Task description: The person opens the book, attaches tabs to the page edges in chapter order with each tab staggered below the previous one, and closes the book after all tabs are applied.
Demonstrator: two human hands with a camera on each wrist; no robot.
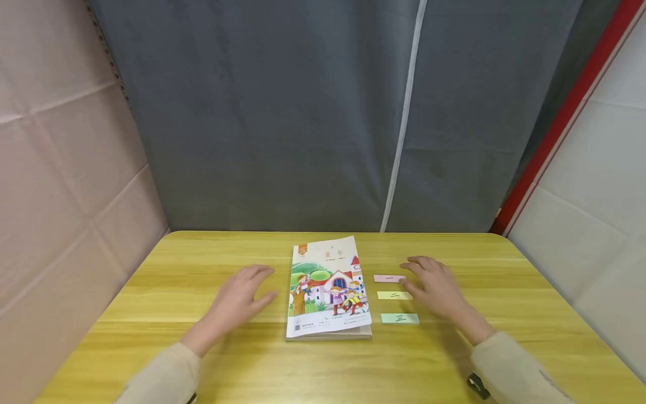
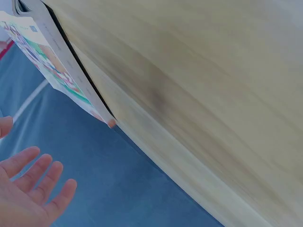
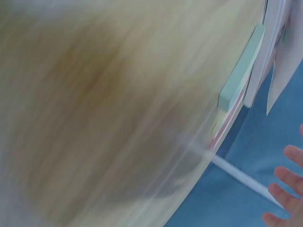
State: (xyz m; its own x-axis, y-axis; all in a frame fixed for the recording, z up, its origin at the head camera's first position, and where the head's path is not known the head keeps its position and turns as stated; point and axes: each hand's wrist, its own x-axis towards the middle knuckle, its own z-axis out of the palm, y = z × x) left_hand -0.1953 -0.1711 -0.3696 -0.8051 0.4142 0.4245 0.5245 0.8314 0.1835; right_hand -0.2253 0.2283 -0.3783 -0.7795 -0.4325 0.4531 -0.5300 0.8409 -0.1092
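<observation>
A paperback book (image 1: 323, 292) with a colourful illustrated cover lies on the table, its cover lifted slightly at the lower right edge. To its right, three small sticky note pads form a column: a pink pad (image 1: 386, 278), a yellow pad (image 1: 393, 295) and a green pad (image 1: 400, 318), each with handwritten strokes. My left hand (image 1: 242, 297) hovers left of the book with fingers spread and holds nothing. Over the table beside the pads is my right hand (image 1: 436, 286), its fingers relaxed, the thumb overlapping the pink pad's right end in the head view.
The yellow wood-grain table (image 1: 242, 370) reaches back to a grey curtain (image 1: 282, 123) with a pale vertical strip. White panels (image 1: 65, 185) stand at the left and right, with a red post (image 1: 560, 129) along the right one.
</observation>
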